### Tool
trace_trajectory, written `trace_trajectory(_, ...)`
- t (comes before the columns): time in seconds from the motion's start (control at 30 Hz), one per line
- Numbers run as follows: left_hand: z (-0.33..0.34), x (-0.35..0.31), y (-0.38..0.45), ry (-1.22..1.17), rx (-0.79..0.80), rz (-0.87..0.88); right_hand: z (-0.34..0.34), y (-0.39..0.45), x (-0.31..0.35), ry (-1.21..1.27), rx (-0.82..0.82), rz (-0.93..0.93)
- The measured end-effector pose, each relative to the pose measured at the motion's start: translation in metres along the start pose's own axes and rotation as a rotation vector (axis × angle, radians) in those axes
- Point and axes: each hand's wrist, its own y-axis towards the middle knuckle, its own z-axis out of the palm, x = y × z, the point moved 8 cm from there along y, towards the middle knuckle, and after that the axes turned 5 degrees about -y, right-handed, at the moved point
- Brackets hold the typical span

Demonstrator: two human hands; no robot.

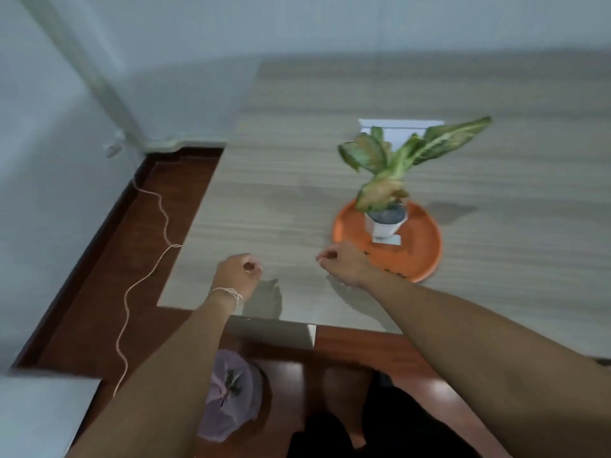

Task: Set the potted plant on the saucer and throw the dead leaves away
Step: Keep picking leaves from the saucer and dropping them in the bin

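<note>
A small white pot [384, 226] with a green and yellowing plant [396, 157] stands upright on the orange saucer [420, 246] on the wooden table. Dark crumbs lie on the saucer's near rim. My right hand [340, 262] hovers just left of the saucer with its fingers curled in; nothing shows in it. My left hand [236, 271] is a loose fist over the table's near left part, a string band on its wrist. A bin lined with a purple bag [231, 395], with some leaves inside, sits on the floor below the table edge.
The table [264, 200] has its left edge beside a red-brown floor, where a thin pale cord [145, 279] trails. A white flat object [401, 127] lies behind the plant. A pale wall runs at the left and back. My legs are under the near edge.
</note>
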Motion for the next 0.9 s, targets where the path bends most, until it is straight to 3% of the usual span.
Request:
trace_trajectory(0.17,0.102,-0.106,0.01,0.017,0.229,0.153,-0.08,-0.026,-0.118,-0.134,-0.145,0.248)
trace_trajectory(0.3,0.155,-0.155,0.009,0.115,0.387,0.242,-0.1,-0.036,-0.164,-0.189,-0.137,0.302)
trace_trajectory(0.53,0.204,-0.175,0.03,0.321,0.499,0.293,-0.074,-0.013,-0.172,-0.339,-0.019,0.21)
trace_trajectory(0.73,0.232,-0.173,0.046,0.507,0.566,0.326,-0.05,0.014,-0.154,-0.654,0.154,-0.022)
trace_trajectory(0.9,0.248,-0.173,0.049,0.651,0.562,0.384,-0.047,0.023,-0.151,-0.679,0.212,-0.108)
